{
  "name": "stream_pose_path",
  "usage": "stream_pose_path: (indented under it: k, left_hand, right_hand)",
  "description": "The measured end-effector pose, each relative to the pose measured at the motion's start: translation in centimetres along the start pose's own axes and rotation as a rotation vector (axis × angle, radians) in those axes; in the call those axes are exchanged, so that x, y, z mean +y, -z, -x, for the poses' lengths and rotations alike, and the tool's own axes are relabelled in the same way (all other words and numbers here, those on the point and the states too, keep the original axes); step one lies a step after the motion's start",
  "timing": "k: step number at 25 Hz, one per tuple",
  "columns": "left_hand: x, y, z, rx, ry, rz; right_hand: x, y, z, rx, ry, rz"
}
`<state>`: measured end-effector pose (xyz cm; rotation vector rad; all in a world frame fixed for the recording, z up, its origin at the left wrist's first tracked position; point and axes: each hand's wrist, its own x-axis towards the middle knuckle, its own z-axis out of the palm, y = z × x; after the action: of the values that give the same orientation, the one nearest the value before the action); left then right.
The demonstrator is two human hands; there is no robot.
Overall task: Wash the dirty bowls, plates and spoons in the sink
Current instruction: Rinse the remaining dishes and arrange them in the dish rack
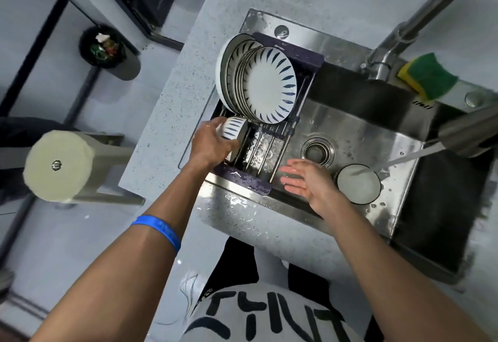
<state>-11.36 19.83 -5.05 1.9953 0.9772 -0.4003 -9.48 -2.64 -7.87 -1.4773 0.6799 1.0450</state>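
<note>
My left hand (211, 143) grips a white bowl with blue stripes (234, 128) on its side at the near left of the dish rack (265, 150), which spans the sink's left part. Several white plates with blue leaf marks (265, 85) stand upright in the rack behind it. My right hand (307, 180) hovers open and wet, fingers spread, over the sink's near edge and holds nothing. Just right of it a white bowl (358, 184) sits on the steel sink floor (358, 131) under the running water stream (404, 159).
The tap (431, 10) rises at the back right, its spout (469, 134) reaching in from the right. A green and yellow sponge (428, 77) lies on the sink's back rim. The drain (318, 150) is mid-sink. A stool (62, 163) and a bin (103, 45) stand left on the floor.
</note>
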Motion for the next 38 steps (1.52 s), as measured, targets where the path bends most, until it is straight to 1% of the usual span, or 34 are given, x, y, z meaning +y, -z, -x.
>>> stream_pose_path:
  k: [1, 2, 3, 4, 5, 6, 7, 8, 9, 10, 11, 12, 13, 14, 16, 20, 23, 25, 26, 27, 28, 30, 31, 32, 34, 35, 36, 38]
  left_hand:
    - [0.1, -0.5, 0.4, 0.045, -0.034, -0.058]
    - [0.3, -1.2, 1.1, 0.108, -0.113, -0.135]
    - [0.7, -2.2, 2.1, 0.17, -0.226, -0.183]
    - [1.5, -3.5, 3.4, 0.209, -0.331, -0.174]
    - [2.3, -5.3, 4.6, 0.216, -0.399, -0.14]
    - [3.2, -7.4, 5.7, 0.183, -0.439, -0.105]
    - [3.9, -9.6, 6.4, 0.116, -0.452, -0.063]
    - [4.6, -11.9, 6.9, 0.01, -0.438, -0.022]
    - [5.0, -14.4, 7.2, -0.117, -0.415, 0.018]
    - [5.1, -16.7, 7.2, -0.211, -0.386, 0.046]
    - [4.9, -18.6, 7.0, -0.25, -0.36, 0.074]
    - [4.5, -20.0, 6.7, -0.259, -0.348, 0.096]
    - [4.1, -20.9, 6.4, -0.265, -0.339, 0.119]
    - [3.8, -21.3, 6.3, -0.27, -0.334, 0.12]
    - [3.0, -21.6, 6.0, -0.262, -0.319, 0.121]
    - [2.5, -21.4, 6.1, -0.204, -0.235, 0.165]
    - [3.4, -21.6, 6.9, -0.244, -0.178, 0.21]
    - [4.9, -22.2, 7.9, -0.275, -0.169, 0.217]
    - [5.7, -22.4, 8.2, -0.286, -0.16, 0.231]
    - [6.6, -22.5, 8.5, -0.299, -0.146, 0.258]
    - [7.7, -22.5, 8.9, -0.33, -0.151, 0.277]
    - [9.9, -22.4, 9.9, -0.373, -0.248, 0.288]
    - [10.8, -22.5, 10.2, -0.357, -0.296, 0.25]
    - [11.8, -22.6, 10.2, -0.315, -0.349, 0.145]
    - [14.5, -22.3, 10.9, -0.2, -0.463, -0.153]
    - [16.0, -21.7, 11.6, -0.195, -0.513, -0.273]
    - [17.5, -21.1, 12.2, -0.24, -0.508, -0.318]
    - [19.7, -19.9, 12.5, -0.382, -0.39, -0.251]
  right_hand:
    - [0.3, 1.1, 0.1, 0.023, -0.008, 0.005]
    - [0.7, 2.3, 0.2, 0.053, -0.015, 0.017]
    - [1.2, 3.6, 0.3, 0.085, -0.017, 0.021]
    - [1.8, 4.8, 0.2, 0.126, -0.01, 0.025]
    - [2.6, 6.1, 0.0, 0.169, 0.01, 0.033]
    - [3.4, 7.5, -0.4, 0.233, 0.053, 0.098]
    - [4.3, 9.0, -1.0, 0.309, 0.121, 0.252]
    - [5.2, 10.6, -1.9, 0.383, 0.187, 0.492]
    - [6.3, 12.5, -3.0, 0.421, 0.224, 0.77]
    - [7.3, 14.2, -4.1, 0.406, 0.215, 1.051]
    - [8.0, 15.7, -5.3, 0.348, 0.184, 1.291]
    - [8.4, 16.7, -6.3, 0.278, 0.161, 1.474]
    - [8.4, 17.4, -7.0, 0.232, 0.171, 1.609]
    - [8.2, 17.8, -7.5, 0.212, 0.199, 1.683]
    - [7.5, 18.2, -7.7, 0.192, 0.265, 1.715]
    - [7.3, 18.2, -5.8, 0.241, 0.334, 1.657]
    - [6.9, 17.5, -3.4, 0.317, 0.414, 1.524]
    - [5.8, 17.0, -1.8, 0.354, 0.508, 1.444]
    - [5.0, 16.7, -1.2, 0.369, 0.559, 1.345]
    - [4.2, 16.4, -0.6, 0.37, 0.593, 1.171]
    - [3.4, 16.3, -0.1, 0.349, 0.603, 0.926]
    - [1.4, 15.7, 1.5, 0.256, 0.554, 0.402]
    - [0.5, 15.3, 2.4, 0.194, 0.504, 0.198]
    - [-0.5, 15.0, 3.3, 0.135, 0.45, 0.059]
    - [-1.8, 14.8, 5.1, 0.086, 0.405, -0.068]
    - [-2.0, 15.1, 5.7, 0.085, 0.408, -0.097]
    - [-2.0, 15.6, 6.0, 0.095, 0.419, -0.117]
    - [-1.9, 16.5, 6.6, 0.106, 0.467, -0.043]
